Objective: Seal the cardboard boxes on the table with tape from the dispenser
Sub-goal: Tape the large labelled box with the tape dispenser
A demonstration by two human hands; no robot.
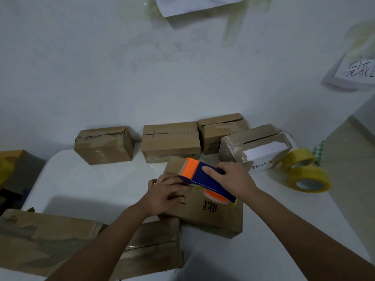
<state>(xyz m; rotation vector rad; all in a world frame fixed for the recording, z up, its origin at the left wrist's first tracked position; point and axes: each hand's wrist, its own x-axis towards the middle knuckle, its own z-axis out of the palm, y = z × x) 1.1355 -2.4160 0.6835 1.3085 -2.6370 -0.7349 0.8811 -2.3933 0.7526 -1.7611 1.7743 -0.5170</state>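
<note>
1. A white tabletop [105,183] stands against a pale wall [101,67] with taped-up paper notes [357,72]; the light is dim.
2. The right hand [229,179] grips the blue-and-orange plastic tape dispenser [205,179], fingers curled round its blue body, orange front end pointing away from the person.
3. The left hand [164,193] lies on the top of the brown cardboard box being sealed [205,216], fingers bent and pressing beside the dispenser's front end; whether they pinch a tape end I cannot tell.
4. The dispenser rests on that box, over its centre seam, near the side closest to the person's right.
5. To do this step well, I judge the left hand should hold the flaps shut and level while the dispenser is drawn along the seam in one steady stroke, pressed flat so the tape sticks without creases.
6. Behind that box, a row of three closed brown cartons [170,141] lines the wall; right of them stands an open-sided carton [253,142].
7. Further right of the box lie two yellow tape rolls [308,179].
8. Left of and nearer than the box sits a larger worn carton [50,240].
</note>
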